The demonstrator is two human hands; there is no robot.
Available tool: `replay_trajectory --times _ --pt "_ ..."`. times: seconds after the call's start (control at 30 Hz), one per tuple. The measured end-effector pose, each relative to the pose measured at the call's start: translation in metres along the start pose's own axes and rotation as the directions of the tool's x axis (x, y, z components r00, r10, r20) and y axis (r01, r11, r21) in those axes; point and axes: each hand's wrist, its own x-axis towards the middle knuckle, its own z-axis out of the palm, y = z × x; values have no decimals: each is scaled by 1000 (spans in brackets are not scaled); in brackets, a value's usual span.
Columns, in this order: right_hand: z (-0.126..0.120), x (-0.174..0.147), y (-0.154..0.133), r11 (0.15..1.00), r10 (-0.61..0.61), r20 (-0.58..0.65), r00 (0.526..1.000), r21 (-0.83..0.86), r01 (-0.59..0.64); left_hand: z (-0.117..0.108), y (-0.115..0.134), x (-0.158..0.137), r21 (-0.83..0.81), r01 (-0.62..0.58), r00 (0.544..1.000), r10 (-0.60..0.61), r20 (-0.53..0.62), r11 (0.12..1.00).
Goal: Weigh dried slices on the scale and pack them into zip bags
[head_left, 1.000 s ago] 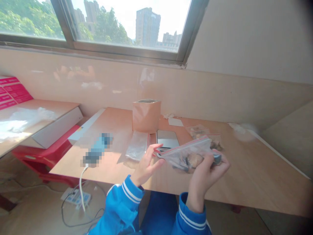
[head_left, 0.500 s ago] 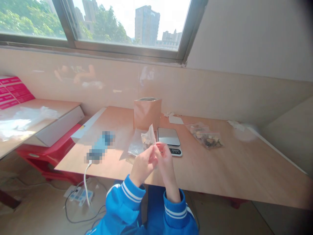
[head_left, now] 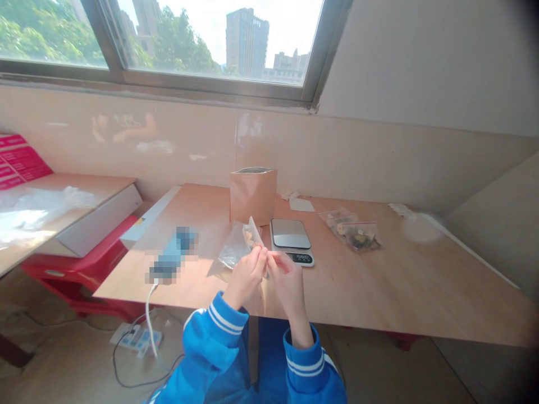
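Between my hands is a small clear zip bag (head_left: 250,231) with pale, light-brown pieces in it. My left hand (head_left: 247,274) is closed on the bag's edge, fingertips pinched. My right hand (head_left: 288,277) pinches the same edge beside it, the two sets of fingertips touching. Behind and left of the held bag, other clear plastic bags (head_left: 229,249) lie on the table. A kitchen scale (head_left: 290,234) with a silver plate and lit display sits just beyond my right hand. An open brown paper pouch (head_left: 253,196) stands upright behind the bags.
Two zip bags of dried pieces (head_left: 361,235) lie right of the scale on the wooden table (head_left: 404,280). A blurred-out blue device (head_left: 172,255) with a white cable (head_left: 148,314) lies left. A red stool (head_left: 80,275) and a second table (head_left: 96,193) stand further left.
The held bag has tipped and shifted slightly left and lower, showing more of its pale pieces. My fingertips have slid a little along its edge. The camera view has shifted slightly.
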Motion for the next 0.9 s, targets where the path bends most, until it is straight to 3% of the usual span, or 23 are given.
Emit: replay_trajectory --times 0.07,0.13,0.23,0.3,0.53,0.6,0.7,0.83,0.9 --pt "-2 -1 1 994 -22 -45 999 -104 17 -1 -1 2 15 -50 999 49 7 999" --pt "-8 0 3 985 -48 -184 982 -172 16 -6 -2 0 72 -85 993 90 -71 994" --pt "-23 6 8 994 -35 -515 857 -109 -25 -15 -2 -8 120 -55 968 82 -236 991" --pt "-32 9 9 1000 11 -599 801 -3 -15 -20 -1 -12 70 -42 965 59 -257 997" --pt "-32 7 -4 982 48 -548 835 178 60 -14 -5 -8 -368 -71 972 -18 -234 927" --pt "-29 7 -5 962 105 -515 851 270 45 -5 -14 -3 -529 -10 973 -114 -201 848" --pt "-22 9 -2 931 147 -489 860 361 46 11 -25 3 -733 123 970 -237 -53 669" --pt "-8 11 8 901 203 -419 885 433 -2 30 -26 7 -848 268 962 -179 208 457" --pt "-3 10 11 920 201 -400 894 391 -32 31 -22 11 -861 239 971 -129 203 448"
